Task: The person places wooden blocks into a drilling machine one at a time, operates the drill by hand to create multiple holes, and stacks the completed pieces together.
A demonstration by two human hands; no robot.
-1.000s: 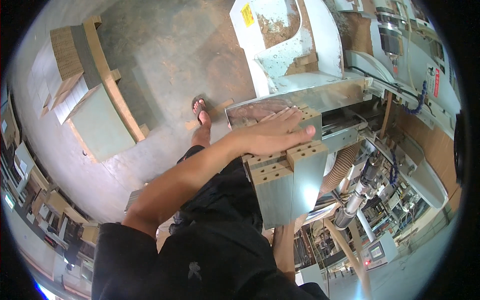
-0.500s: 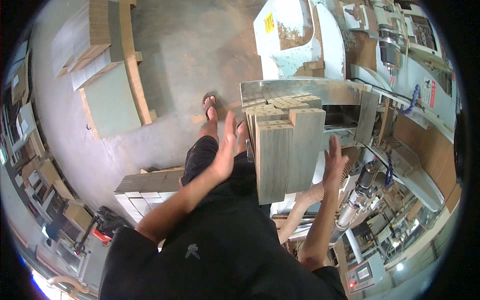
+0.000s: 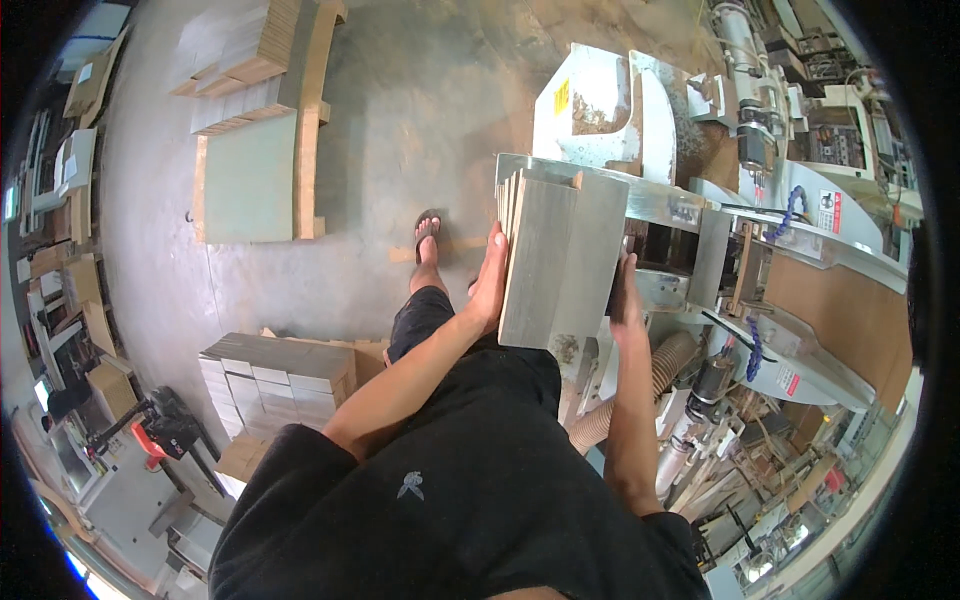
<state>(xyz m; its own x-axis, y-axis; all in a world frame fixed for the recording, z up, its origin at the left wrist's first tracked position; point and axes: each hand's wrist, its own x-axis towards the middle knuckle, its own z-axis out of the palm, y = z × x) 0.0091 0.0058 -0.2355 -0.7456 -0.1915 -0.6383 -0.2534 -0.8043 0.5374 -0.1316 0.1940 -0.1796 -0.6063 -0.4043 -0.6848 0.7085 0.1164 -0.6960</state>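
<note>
Smooth concrete floor, grey with brown stains, spreads out beneath you, with workshop clutter curving around the edges of your view. Before your chest is a block of grey wood-grain boards, two broad faces side by side toward you and several thin edges fanned along the left. Your left hand lies against that left side, fingers straight and close together rather than curled around it. Your right hand is upright at the block's right side; its palm and some fingers are hidden, so I cannot tell how far they are open or how firmly they press. Just beyond the boards' far end runs a shiny silver metal plate, part of a pale machine bearing a yellow label. Near your right forearm hangs a ribbed tan hose. Left of your legs sits a low stack of grey-topped, white-edged boards. Farther off, a pale green sheet lies beside a long wooden beam.
</note>
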